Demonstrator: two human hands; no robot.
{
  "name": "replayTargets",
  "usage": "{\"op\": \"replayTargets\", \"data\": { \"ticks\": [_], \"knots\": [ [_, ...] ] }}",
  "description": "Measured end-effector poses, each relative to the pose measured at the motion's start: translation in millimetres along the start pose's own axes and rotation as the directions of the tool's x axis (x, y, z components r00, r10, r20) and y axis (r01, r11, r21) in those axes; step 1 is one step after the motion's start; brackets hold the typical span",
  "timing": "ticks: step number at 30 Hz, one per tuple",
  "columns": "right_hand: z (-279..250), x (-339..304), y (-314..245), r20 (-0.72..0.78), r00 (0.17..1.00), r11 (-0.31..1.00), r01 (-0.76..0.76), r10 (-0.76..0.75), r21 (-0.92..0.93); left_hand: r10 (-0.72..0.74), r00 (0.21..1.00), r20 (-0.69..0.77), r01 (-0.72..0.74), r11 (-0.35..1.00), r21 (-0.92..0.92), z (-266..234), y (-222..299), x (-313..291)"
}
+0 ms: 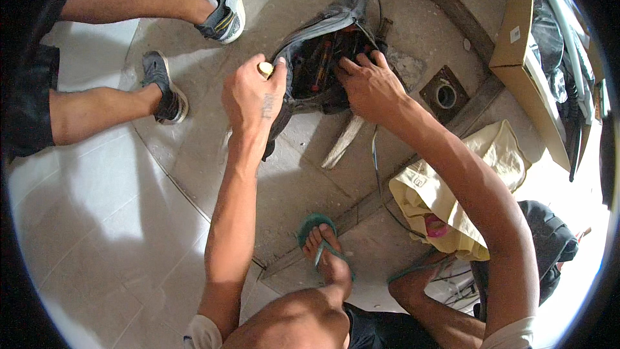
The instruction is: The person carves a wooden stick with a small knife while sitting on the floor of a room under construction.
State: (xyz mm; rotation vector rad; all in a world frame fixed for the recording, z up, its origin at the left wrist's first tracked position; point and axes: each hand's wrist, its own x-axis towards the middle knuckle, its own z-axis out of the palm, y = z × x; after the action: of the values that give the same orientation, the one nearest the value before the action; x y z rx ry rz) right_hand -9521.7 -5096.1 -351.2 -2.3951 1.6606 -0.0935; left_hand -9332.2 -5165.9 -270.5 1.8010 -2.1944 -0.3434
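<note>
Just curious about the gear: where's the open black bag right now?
In the head view, the open black bag is at upper centre, between the left hand and the right hand, left of the square floor drain.

Head fisheye, facing steeply down at bag (342, 11), fairly near; glared right rim hard to read.

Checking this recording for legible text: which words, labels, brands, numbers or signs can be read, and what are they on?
Nothing here can be quoted.
Box: white label, print too small to read.
Yellow bag: small dark mark, too unclear to read.
Left hand: dark marks near the wrist, too blurred to read.
Black bag: no text that I can make out.
</note>
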Motion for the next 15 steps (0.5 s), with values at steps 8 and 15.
{"op": "replayTargets", "data": {
  "ticks": [8, 15],
  "knots": [
    [-2, 42, -2, 0.154, 0.98, 0.992, -0.121, 0.124, -0.032, 0.092, 0.993, 0.075, -0.087, 0.994, -0.064, -2, 17, 2],
    [17, 83, 8, 0.08, 0.951, 0.915, -0.263, 0.3, -0.307, 0.076, 0.991, 0.11, -0.055, 0.982, -0.179, 4, 21, 9]
  ]
}}
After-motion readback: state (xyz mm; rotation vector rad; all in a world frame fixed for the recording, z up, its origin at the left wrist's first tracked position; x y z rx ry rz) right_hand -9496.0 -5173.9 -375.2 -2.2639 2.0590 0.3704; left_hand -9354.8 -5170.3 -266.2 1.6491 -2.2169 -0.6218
